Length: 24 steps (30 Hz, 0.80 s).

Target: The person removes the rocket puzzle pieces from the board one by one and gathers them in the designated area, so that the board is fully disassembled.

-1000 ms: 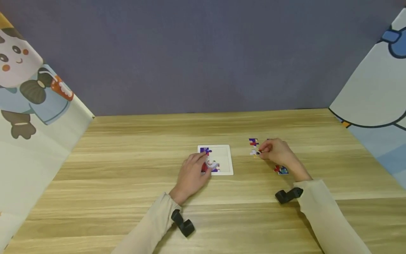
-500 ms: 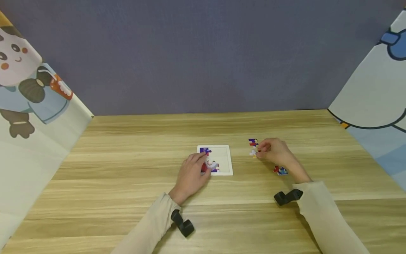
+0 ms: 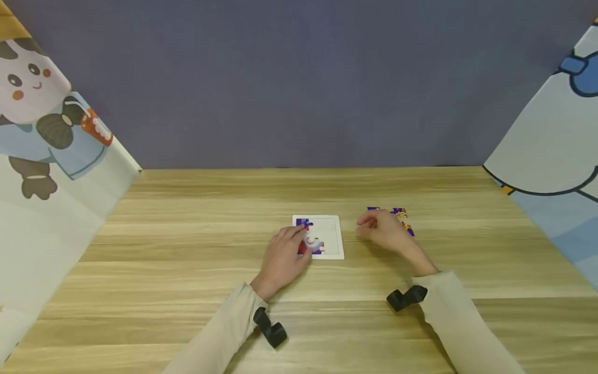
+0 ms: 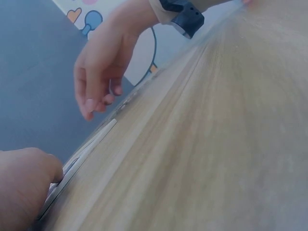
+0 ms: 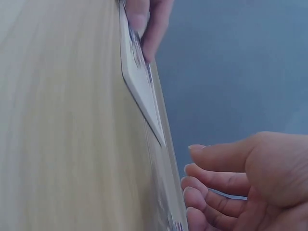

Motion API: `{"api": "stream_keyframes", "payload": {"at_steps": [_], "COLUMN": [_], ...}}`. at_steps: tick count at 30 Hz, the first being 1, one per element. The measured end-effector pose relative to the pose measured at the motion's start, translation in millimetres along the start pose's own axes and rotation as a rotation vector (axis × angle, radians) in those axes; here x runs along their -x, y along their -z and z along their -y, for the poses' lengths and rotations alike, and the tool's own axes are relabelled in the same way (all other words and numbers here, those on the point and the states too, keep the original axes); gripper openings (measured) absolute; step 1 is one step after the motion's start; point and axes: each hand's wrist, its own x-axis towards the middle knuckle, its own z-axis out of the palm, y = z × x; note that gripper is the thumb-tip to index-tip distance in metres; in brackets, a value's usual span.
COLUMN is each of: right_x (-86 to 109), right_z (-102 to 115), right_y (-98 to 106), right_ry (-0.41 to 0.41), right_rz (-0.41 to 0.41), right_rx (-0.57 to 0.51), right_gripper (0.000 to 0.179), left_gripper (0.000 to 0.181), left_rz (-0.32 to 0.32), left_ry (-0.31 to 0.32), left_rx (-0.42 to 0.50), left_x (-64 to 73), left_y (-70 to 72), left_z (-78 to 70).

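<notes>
White-rimmed, the puzzle tray [image 3: 330, 234] lies on the wooden counter [image 3: 210, 234], my left hand [image 3: 282, 257] resting relaxed across its fitted pieces [image 3: 314, 244]. My right hand [image 3: 382, 230] hovers near the loose pieces [image 3: 398, 211], fingers softly bent, thumb apart, holding nothing that shows.

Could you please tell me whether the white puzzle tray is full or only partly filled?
The tray is only partly filled: puzzle pieces lie at its left, partly under the left hand, while its right side shows bare.
</notes>
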Motion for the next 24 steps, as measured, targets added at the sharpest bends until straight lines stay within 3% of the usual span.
{"api": "stream_keyframes", "payload": {"at_steps": [13, 24], "right_x": [-12.2, -18.0], "right_z": [26.4, 34.6], "right_y": [-25.7, -42.1], "right_ry": [0.017, 0.015], "right_rz": [0.013, 0.059], "right_rx": [-0.017, -0.018], "right_gripper": [0.017, 0.015], "left_gripper": [0.039, 0.039], "left_rz": [-0.004, -0.002], "left_ry": [0.008, 0.005], "left_rx": [0.019, 0.017], "left_x": [0.8, 1.3], "left_y": [-0.5, 1.6], "left_z": [0.1, -0.7]}}
